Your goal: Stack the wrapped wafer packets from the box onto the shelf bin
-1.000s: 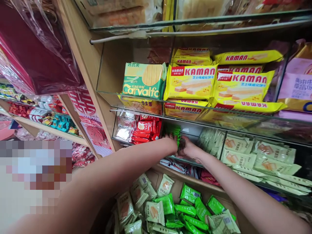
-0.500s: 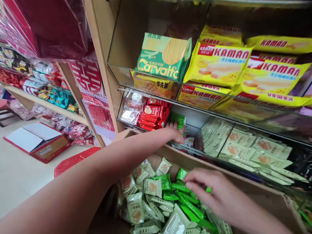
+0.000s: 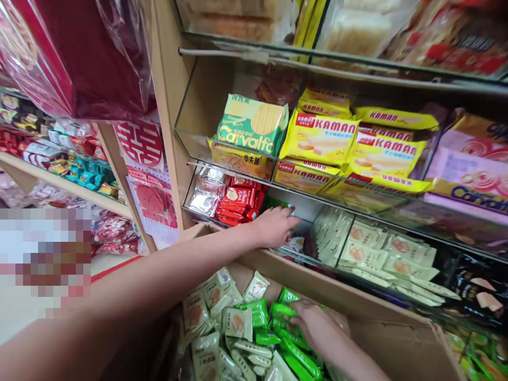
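Observation:
My left hand [image 3: 277, 226] reaches across into a lower shelf compartment, fingers stretched out, over a few green packets [image 3: 278, 202] that it mostly hides. Below it, my right hand [image 3: 313, 320] is down in a cardboard box [image 3: 391, 338], fingers closing on a green snack packet [image 3: 284, 310] at the top of the pile. More green packets [image 3: 299, 357] lie under and beside that hand. Pale cream cake packets [image 3: 238, 323] fill the left side of the box.
Red packets [image 3: 238, 198] and silver packets [image 3: 204, 196] sit left of my left hand; cream packets [image 3: 365, 254] stand to its right. Above, a glass-fronted shelf holds yellow wafer packs [image 3: 319, 137] and a green wafer pack [image 3: 252, 127]. A wooden upright [image 3: 169, 132] borders the left.
The view has shifted, showing more upper shelf. My left hand has come forward over the green packets. My right hand has lowered onto the green packets in the box and closed on one.

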The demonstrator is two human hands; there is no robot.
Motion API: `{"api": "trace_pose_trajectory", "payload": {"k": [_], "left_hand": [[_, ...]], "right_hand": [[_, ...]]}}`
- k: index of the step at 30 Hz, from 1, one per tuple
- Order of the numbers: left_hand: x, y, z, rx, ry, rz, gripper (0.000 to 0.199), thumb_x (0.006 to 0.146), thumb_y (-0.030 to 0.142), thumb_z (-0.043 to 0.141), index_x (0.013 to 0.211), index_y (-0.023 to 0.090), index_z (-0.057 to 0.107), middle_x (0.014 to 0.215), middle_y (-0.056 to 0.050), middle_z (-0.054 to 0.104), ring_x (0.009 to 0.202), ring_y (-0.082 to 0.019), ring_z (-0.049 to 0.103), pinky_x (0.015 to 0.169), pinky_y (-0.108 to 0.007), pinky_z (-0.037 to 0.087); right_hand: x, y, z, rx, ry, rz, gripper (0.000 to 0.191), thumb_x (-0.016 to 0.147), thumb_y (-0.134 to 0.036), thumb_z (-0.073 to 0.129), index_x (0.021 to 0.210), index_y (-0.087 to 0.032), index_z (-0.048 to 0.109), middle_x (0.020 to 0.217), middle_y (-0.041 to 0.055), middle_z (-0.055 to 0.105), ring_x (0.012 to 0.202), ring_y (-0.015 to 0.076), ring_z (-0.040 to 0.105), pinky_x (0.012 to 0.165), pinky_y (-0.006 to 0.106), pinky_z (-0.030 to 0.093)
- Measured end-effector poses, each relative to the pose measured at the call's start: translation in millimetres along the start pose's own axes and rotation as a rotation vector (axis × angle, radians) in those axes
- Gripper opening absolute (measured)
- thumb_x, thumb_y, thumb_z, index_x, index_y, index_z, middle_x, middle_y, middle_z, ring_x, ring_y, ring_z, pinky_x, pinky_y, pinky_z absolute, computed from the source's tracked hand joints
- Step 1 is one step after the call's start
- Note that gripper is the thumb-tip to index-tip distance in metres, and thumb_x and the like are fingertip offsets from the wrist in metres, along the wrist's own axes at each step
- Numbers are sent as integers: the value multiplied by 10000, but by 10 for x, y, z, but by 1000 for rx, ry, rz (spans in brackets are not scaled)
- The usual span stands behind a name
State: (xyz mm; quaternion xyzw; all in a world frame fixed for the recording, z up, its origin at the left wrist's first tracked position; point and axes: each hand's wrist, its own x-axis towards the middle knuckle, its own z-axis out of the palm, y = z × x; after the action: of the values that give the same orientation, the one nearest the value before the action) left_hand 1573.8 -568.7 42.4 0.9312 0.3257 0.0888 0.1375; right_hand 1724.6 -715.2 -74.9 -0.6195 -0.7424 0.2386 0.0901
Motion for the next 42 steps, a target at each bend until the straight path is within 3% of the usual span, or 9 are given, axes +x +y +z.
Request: {"api": "trace_pose_trajectory", "payload": {"k": [3,5,7,12,19,26,33,38,42], "left_hand": [[-485,136,-120,-348,147,193,347,869,238,366,1188,165,484,1173,-79,556,1053,-160,515,915,-256,376],[-750,216,-77,-630,129,70,360,869,335,387,1178,168,462,989,-63,621,786,-140,596,698,-242,471],[-894,271,50,-834,94,-15,333,832,402,451,1051,161,522,888,-45,617,745,-139,590,654,-237,470],[-891,334,417,-1365,40,-196,284,797,442,491,842,164,458,702,3,579,551,-115,594,450,-176,411],[-933,404,475,-1698,69,-254,228,825,379,486,892,161,486,814,-37,617,584,-108,613,491,-166,420],[-1001,432,501,-1850,156,-346,125,859,262,448,911,160,497,822,-48,618,642,-132,633,542,-181,441],[-994,317,506,-1962,40,-469,177,863,308,443,896,156,528,893,-74,631,667,-153,655,508,-165,418],[-1020,380,619,-2087,63,-512,152,861,297,453,880,163,522,811,-43,634,608,-111,632,550,-179,441],[-1068,475,672,-2086,92,-448,220,821,362,513,869,147,514,806,-47,622,623,-98,603,592,-205,447]], "right_hand": [[-151,-242,-399,187,39,-49,269,852,-339,385,990,-222,584,971,70,637,907,215,573,780,297,419],[-185,-396,-600,422,75,-53,268,835,-397,432,1024,-257,563,1012,38,626,928,194,564,809,285,415],[-152,-518,-667,679,187,-26,274,796,-415,506,1010,-250,551,923,20,637,833,166,578,756,268,435],[-25,-634,-387,1288,484,205,307,694,-464,622,869,-226,537,646,-36,577,465,83,456,426,202,354],[-73,-688,-292,1718,560,294,268,634,-380,713,751,-198,556,686,-35,557,544,67,468,414,162,323],[-85,-606,-259,1581,517,226,204,668,-309,700,786,-192,582,676,-39,534,558,67,467,449,171,371],[-109,-588,-275,1543,415,194,135,761,-335,595,780,-217,533,806,-11,604,640,111,528,500,207,400],[-157,-608,-223,1483,452,195,173,745,-384,583,802,-230,528,900,19,634,777,181,587,614,295,486],[-250,-536,-246,1336,359,165,333,691,-374,651,968,-276,495,940,30,647,818,211,612,680,348,509]]}}
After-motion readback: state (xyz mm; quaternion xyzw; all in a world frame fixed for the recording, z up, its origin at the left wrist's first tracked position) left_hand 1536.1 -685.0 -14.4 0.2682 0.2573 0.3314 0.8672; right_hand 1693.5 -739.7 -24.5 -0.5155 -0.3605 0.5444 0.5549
